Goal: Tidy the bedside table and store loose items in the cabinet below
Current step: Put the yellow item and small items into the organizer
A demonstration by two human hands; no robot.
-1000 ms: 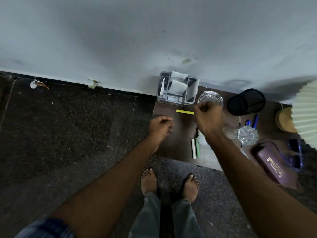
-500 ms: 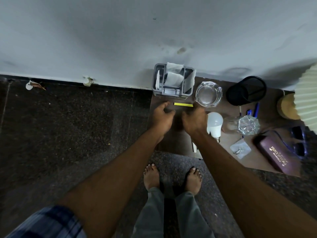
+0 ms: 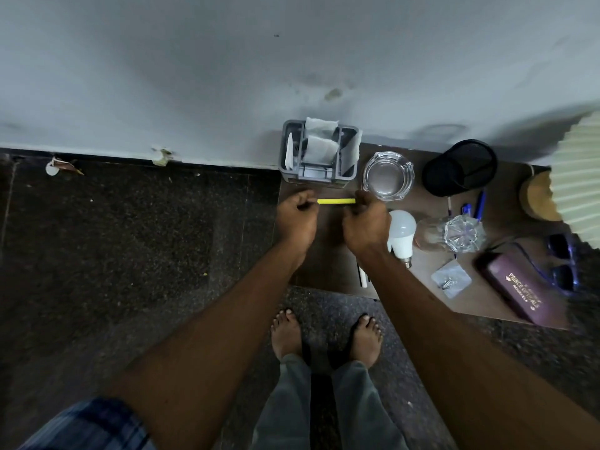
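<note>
Bedside table (image 3: 324, 264) looks messy, so we think the tidying is only starting. Our left hand (image 3: 297, 219) pinches the left end of the yellow stick (image 3: 336, 201), near the table's back. Our right hand (image 3: 367, 227) curls at its other end; we cannot tell if it grips. Next we should lift the stick and put it in the cabinet below.

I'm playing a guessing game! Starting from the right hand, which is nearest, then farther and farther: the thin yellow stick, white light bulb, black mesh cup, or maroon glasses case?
1. The thin yellow stick: its end meets the right hand's fingertips.
2. The white light bulb: right beside the hand, on its right.
3. The black mesh cup: farther back and right.
4. The maroon glasses case: farthest right, toward the front.
</note>
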